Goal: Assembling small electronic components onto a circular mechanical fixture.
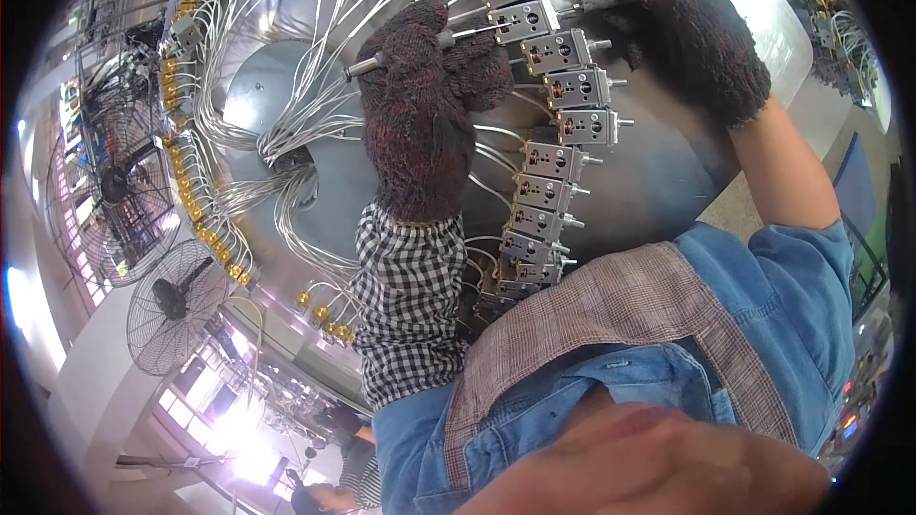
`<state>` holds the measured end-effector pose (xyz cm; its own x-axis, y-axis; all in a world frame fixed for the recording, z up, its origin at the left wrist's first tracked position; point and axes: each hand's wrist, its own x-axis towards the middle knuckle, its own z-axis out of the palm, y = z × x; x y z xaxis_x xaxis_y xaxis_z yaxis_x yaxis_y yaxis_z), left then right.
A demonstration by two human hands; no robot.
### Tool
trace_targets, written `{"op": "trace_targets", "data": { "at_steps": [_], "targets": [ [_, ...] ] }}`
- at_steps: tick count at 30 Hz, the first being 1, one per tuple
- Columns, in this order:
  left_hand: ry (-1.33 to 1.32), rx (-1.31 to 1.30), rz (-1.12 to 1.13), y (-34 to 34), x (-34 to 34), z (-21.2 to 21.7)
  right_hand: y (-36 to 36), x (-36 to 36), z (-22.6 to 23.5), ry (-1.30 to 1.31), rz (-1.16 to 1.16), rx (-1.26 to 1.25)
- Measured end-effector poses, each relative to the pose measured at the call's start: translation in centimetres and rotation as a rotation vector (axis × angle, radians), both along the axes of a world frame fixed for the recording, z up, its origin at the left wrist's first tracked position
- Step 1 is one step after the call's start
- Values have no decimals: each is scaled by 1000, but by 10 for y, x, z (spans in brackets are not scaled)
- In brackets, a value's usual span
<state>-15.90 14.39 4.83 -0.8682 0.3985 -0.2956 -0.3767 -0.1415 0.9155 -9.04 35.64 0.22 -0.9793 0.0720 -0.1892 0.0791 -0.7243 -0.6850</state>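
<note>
— What's the left hand (420, 105) doing?

— It's in a dark knitted glove, clenched round a thin metal tool (367, 65) whose shaft runs across to a small grey metal unit (528, 21).

— And the right hand (682, 24)?

— Gloved too, resting just beside that unit on its outer side, fingers curled near a protruding pin; I cannot tell whether it grips anything.

— Where does that unit sit?

— In a curved row of boxy units (549, 195) on a round steel table (668, 172), white wires (305, 124) fanning to the centre.
</note>
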Motion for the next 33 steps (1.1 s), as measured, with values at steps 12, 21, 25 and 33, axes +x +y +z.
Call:
{"op": "trace_targets", "data": {
  "at_steps": [12,21,25,33],
  "targets": [
    [-34,45,-25,-6,1,1,-1,2,-6,59,34,-70],
    [-79,123,8,-9,1,-4,-11,-2,41,-412,20,477],
    [-66,79,0,-8,-1,-3,-11,0,34,-348,-77,280],
    [-68,138,-13,-8,-2,-5,-8,2,36,-330,-27,335]
  ]
}}
